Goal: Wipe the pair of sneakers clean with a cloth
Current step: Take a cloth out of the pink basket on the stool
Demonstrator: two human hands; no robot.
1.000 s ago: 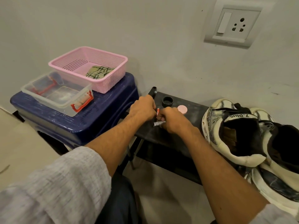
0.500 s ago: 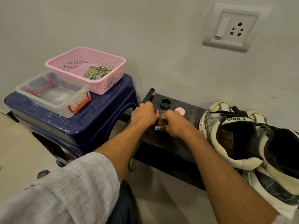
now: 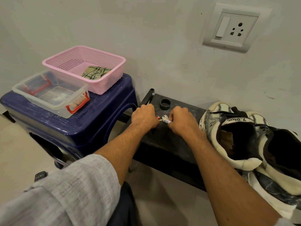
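Against the pale grey wall (image 3: 146, 30) stood a low black tabletop (image 3: 164, 141), and the pair of sneakers (image 3: 241, 162) sat at its right end. They were white and black, their heels turned toward you, the two shoes touching. The cloth (image 3: 96, 73) for wiping them, green with dark lines, lay well apart from them to the left. It was folded in the near right corner of a pink basket (image 3: 84, 51), and neither of your hands was on it. Both hands were over the tabletop just left of the shoes, knuckles up and fingers curled under. Your right hand (image 3: 180, 121) gripped a small tube (image 3: 166, 120), white with printing on it. Your left hand (image 3: 144, 117) pinched the same tube at its red tip (image 3: 157, 117). Just beyond your hands a black ring (image 3: 165, 104) stood on the tabletop. The basket rested on a blue stool (image 3: 91, 128) beside the tabletop, with a clear box (image 3: 40, 104) with red clips touching its front. High on the wall to the right was a socket plate (image 3: 231, 28). Your grey sleeve (image 3: 73, 190) was pushed up your left forearm.
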